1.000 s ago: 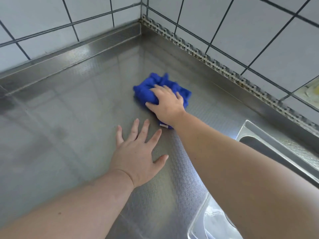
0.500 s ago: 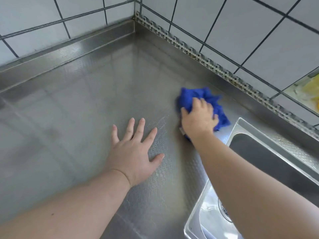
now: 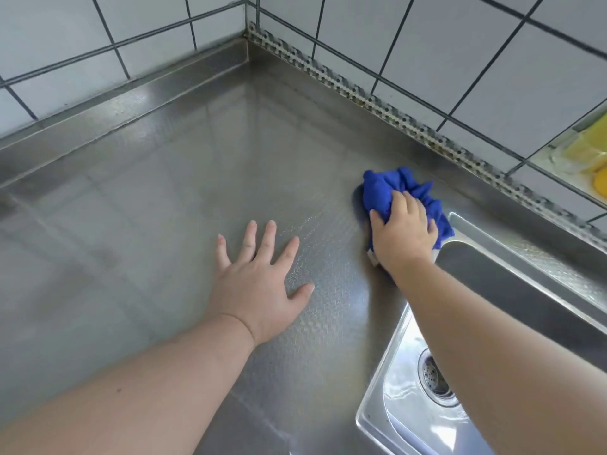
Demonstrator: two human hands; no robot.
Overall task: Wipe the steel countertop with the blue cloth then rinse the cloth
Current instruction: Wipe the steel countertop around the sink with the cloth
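A crumpled blue cloth (image 3: 387, 188) lies on the steel countertop (image 3: 164, 192), right beside the far left corner of the sink. My right hand (image 3: 402, 233) sits on top of it with fingers curled into the fabric, gripping it against the steel. My left hand (image 3: 259, 274) lies flat on the countertop, fingers spread and straight, a hand's width to the left of the cloth.
A steel sink (image 3: 407, 405) with a round drain strainer (image 3: 435, 379) sits at the lower right. White tiled walls (image 3: 427, 44) meet in a corner behind the counter, edged by a perforated metal strip (image 3: 361, 93). Something yellow (image 3: 588, 149) shows at the right edge.
My right hand has swept the blue cloth from the middle of the counter to the right, up to the sink's corner. My left hand has stayed flat in place.
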